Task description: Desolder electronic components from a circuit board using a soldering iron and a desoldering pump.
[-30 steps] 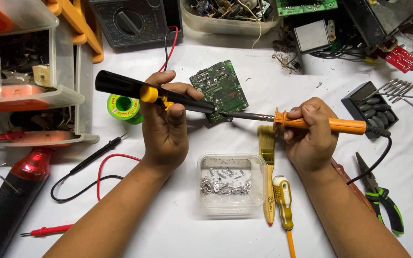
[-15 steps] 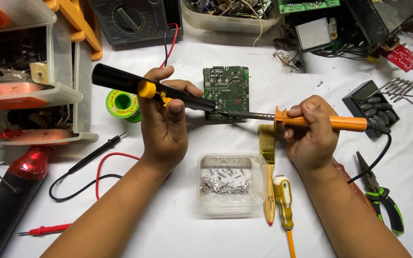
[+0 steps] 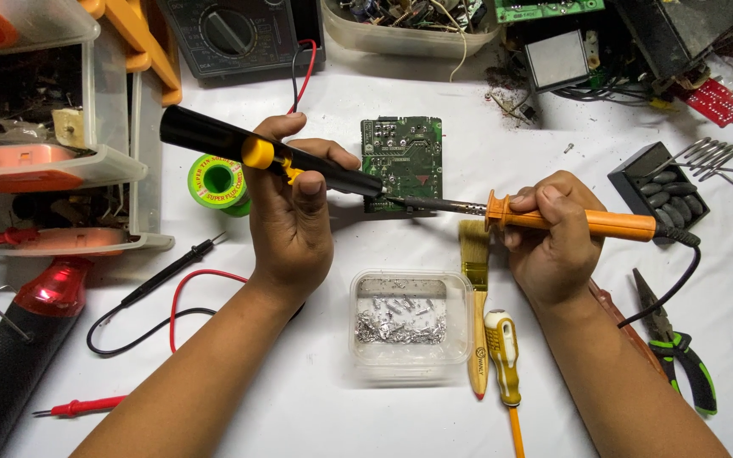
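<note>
Green circuit board (image 3: pixel 402 154) is lying flat on the white table (image 3: pixel 316 399), just beyond both tool tips. Gripping an orange-handled soldering iron (image 3: pixel 583 222), the right hand (image 3: pixel 553 242) is aiming its tip at the board's near edge. Clenched around a black desoldering pump (image 3: pixel 269 154), the left hand (image 3: pixel 292 212) is meeting it there. Nearer sit a clear tub of solder scraps (image 3: pixel 409 326), a brush (image 3: pixel 475 297) and a yellow screwdriver (image 3: pixel 504 356).

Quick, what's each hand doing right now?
Left hand: closed around a black desoldering pump.
Right hand: closed around an orange soldering iron.
</note>
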